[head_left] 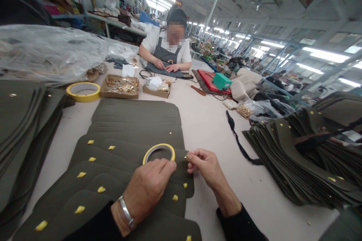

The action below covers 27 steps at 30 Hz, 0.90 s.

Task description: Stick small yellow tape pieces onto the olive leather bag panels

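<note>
Overlapping dark olive fabric pieces (135, 118) lie fanned on the table in front of me, several with small yellow tape bits (82, 174) on them. My left hand (147, 192), with a silver bracelet at the wrist, is closed on a roll of yellow tape (173, 151) held over the pieces. To its right, the fingertips of my right hand (202, 163) are pinched together at the right edge of one piece, beside a small gold stud (186, 157). Whether anything sits between those fingertips is too small to tell. Another metal stud (170, 133) shows on the piece farther back.
Behind the pieces are another yellow tape roll (83, 92), a box of gold metal parts (120, 86) and a smaller box (157, 88). Olive stacks stand left (17, 128) and right (283, 158), near a black strap (240, 145). A person (168, 49) works across the table.
</note>
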### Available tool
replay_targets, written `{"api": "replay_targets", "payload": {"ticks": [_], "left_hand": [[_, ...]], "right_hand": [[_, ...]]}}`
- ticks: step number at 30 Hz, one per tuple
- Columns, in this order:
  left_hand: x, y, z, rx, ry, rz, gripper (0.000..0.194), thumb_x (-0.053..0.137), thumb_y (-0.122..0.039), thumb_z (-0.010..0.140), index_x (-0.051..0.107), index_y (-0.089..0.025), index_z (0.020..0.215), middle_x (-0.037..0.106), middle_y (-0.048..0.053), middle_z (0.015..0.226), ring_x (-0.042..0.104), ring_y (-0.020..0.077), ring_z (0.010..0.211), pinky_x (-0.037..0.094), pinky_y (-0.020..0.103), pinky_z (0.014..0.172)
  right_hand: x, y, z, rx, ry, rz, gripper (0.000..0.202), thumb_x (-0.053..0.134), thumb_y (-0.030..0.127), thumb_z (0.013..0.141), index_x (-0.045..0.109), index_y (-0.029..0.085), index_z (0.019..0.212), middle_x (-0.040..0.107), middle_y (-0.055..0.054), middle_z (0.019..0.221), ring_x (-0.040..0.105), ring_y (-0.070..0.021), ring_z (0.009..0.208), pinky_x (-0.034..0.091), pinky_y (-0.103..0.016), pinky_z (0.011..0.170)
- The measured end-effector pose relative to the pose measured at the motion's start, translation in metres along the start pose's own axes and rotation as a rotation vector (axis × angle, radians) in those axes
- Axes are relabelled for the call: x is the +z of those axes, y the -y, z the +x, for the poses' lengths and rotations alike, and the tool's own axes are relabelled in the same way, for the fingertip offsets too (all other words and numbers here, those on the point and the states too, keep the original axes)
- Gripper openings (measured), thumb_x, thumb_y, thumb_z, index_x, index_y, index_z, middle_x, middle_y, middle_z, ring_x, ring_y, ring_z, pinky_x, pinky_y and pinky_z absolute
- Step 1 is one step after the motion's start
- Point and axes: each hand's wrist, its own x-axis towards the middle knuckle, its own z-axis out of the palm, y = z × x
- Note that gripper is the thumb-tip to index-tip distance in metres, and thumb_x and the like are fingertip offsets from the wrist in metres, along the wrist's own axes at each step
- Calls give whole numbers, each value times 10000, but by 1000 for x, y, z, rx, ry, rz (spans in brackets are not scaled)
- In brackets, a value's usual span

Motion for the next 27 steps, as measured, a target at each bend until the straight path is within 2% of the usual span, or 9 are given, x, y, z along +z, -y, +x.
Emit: {"api": "replay_targets", "payload": {"ticks": [4,7,11,15,17,19,22,24,27], "left_hand": [[6,6,2,-99,293,133,152,474,-81,885,579,-191,900,627,45,856,581,227,781,513,360,675],[6,5,3,-127,391,115,169,450,-83,897,575,-197,902,620,46,888,567,237,828,520,386,719],[4,4,3,-149,418,108,169,435,-100,910,568,-203,913,613,41,900,553,240,840,517,393,727],[4,4,3,-158,428,101,161,437,-112,915,566,-208,917,609,36,904,545,235,840,509,382,728],[3,4,3,-160,432,97,166,432,-108,915,565,-207,917,608,37,910,542,236,845,507,383,730],[2,5,3,-161,433,93,175,424,-100,915,565,-205,920,607,39,915,540,238,845,506,388,735],[1,6,3,-170,426,78,180,421,-96,916,564,-205,930,609,38,925,540,235,851,505,388,746],[2,7,2,-175,421,63,176,426,-101,917,564,-208,934,611,35,932,541,231,858,505,381,752],[2,7,2,-180,411,57,167,435,-110,919,567,-210,936,612,32,933,541,227,867,503,368,755]], "right_hand": [[-18,-12,15,55,36,-104,302,734,403,672,666,113,724,624,12,536,581,-91,424,490,-198,452],[-16,-16,16,30,67,-227,235,666,360,743,644,127,715,602,24,538,556,-79,412,455,-179,421],[-8,-11,12,-34,78,-425,158,584,270,791,637,145,710,574,34,539,523,-74,412,417,-169,405],[-3,-6,13,-209,33,-630,143,551,203,788,636,165,680,593,19,559,538,-96,473,406,-180,433],[-2,-6,15,-241,22,-684,138,550,187,782,634,171,674,601,14,562,549,-106,488,412,-188,443],[-3,-8,17,-220,27,-686,87,566,196,784,651,176,780,586,31,537,546,-111,463,419,-196,435],[-10,-10,15,-198,25,-611,259,584,256,819,590,186,1068,563,69,517,546,-124,424,432,-210,411],[-16,-10,9,-298,-8,-606,214,556,277,863,582,190,1057,610,38,598,588,-137,496,477,-232,470],[-23,-8,1,-603,13,-789,120,514,224,906,628,192,887,665,-43,799,639,-162,715,514,-270,674]]}}
